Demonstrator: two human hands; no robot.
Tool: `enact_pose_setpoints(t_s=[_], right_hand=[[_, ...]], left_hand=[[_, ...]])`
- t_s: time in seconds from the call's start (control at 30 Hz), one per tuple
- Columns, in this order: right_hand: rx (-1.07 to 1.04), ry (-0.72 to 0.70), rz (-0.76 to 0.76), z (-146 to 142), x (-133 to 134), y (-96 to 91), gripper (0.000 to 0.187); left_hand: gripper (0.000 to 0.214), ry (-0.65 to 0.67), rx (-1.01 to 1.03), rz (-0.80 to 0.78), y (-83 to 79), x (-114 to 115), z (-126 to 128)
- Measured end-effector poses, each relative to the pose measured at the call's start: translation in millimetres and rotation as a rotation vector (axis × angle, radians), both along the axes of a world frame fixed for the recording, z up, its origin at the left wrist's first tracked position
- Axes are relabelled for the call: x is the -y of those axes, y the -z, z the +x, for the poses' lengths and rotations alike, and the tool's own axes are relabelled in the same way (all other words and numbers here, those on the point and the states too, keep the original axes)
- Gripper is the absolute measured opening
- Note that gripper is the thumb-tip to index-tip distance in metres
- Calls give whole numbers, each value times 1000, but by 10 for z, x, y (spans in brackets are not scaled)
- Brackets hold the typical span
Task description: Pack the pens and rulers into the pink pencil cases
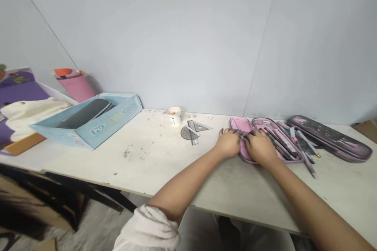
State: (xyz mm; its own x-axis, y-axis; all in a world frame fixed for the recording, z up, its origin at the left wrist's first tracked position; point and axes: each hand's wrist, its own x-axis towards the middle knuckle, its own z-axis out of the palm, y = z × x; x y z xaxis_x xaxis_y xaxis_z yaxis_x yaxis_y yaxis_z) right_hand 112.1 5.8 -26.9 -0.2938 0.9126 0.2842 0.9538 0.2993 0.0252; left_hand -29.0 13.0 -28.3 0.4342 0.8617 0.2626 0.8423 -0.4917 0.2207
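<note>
Two sets of fingers (pixel 235 132) are resting half-curled over the open pink pencil case (pixel 246 156), any grip being hidden, while the case is lying directly beneath them, presumably light and semi-stiff, its rim (pixel 249 162) offering the surest hold.

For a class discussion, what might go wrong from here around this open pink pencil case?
Pens lie in the open half of the pink pencil case, so they could spill if the right hand or left hand tips it.

A loose pen beside the case might roll if nudged.

The open-topped cup stands near the protractor; a careless sweep of the left arm might knock it over.
</note>
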Motion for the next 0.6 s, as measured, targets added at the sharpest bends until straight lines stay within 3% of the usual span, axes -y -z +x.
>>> enact_pose_setpoints(t_s=[0.17,0.37,0.5,0.6], right_hand=[[-41,-174,-16,-507,-69,-119,35],[-85,-369,-105,-1353,-112,-43,37],[-29,-392,-131,-1748,-87,17,44],[68,-383,-127,-1890,-65,41,34]], left_hand=[[42,-129,163,-58,-7,-36,-592],[39,-513,578,-156,14,-89,-1363],[41,-632,733,-211,29,-66,-1609],[47,-668,885,-275,21,-44,-1669]])
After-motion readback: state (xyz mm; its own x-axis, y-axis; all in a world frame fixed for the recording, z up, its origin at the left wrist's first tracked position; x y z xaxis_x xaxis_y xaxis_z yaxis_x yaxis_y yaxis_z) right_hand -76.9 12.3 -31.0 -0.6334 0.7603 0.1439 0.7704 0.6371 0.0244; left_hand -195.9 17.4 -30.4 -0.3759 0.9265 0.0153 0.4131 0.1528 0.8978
